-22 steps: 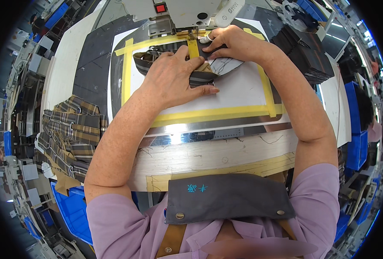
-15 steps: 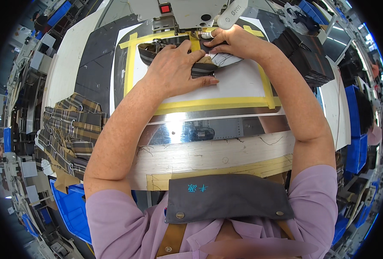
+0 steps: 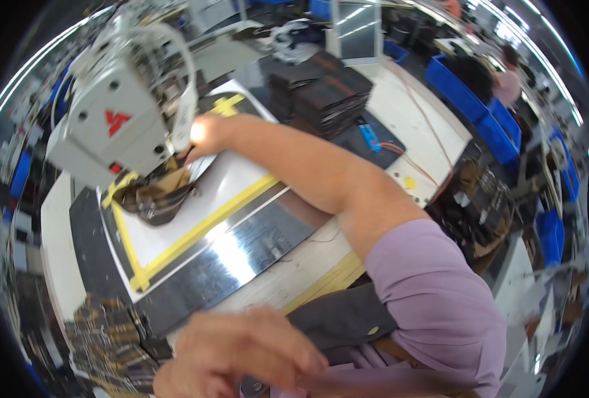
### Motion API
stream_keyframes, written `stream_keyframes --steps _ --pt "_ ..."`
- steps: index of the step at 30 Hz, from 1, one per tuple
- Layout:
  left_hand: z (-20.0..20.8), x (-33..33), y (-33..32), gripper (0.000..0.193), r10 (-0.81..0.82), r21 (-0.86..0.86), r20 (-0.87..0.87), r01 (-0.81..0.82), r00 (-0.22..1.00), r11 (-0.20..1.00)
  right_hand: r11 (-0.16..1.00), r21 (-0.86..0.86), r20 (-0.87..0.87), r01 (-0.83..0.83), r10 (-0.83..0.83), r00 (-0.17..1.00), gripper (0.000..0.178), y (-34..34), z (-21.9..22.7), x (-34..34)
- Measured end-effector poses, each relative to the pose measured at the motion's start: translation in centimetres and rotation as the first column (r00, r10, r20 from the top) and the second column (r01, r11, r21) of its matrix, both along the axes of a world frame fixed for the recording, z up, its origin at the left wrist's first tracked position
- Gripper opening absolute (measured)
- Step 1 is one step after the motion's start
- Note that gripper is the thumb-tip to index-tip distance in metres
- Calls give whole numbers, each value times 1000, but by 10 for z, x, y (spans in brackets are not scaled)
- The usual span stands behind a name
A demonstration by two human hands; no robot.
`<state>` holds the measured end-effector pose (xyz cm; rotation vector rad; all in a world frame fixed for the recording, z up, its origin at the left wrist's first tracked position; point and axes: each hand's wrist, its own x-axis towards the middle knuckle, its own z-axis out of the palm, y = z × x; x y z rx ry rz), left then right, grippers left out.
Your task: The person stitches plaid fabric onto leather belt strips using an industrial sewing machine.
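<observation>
Whereas the left hand [image 3: 241,348], blurred, has withdrawn from the plaid cloth piece [image 3: 165,194], the right hand [image 3: 208,134] stays beside that piece, on the white sheet [image 3: 228,179] by the sewing machine [image 3: 109,126], suggesting one-handed control, though neither grip can be told.
</observation>
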<state>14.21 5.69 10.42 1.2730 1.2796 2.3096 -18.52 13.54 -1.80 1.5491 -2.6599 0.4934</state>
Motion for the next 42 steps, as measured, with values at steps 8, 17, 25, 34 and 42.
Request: stream_keyframes --steps 8,17,25,34,42 --pt "15 49 28 29 -50 114 328 13 943 993 994 -12 9 109 -108 994 36 21 3 3" --pt "8 51 25 28 -175 128 192 152 966 980 988 -17 7 154 -153 988 37 21 0 4" --pt "-5 48 19 30 -249 72 63 244 967 967 999 38 17 38 -38 999 38 26 14 58" --pt "7 68 44 26 -275 4 322 289 906 957 995 100 57 13 -19 998 38 50 23 85" --pt "-1 95 64 23 -198 56 340 190 919 980 971 240 146 14 -50 988 34 135 84 182"
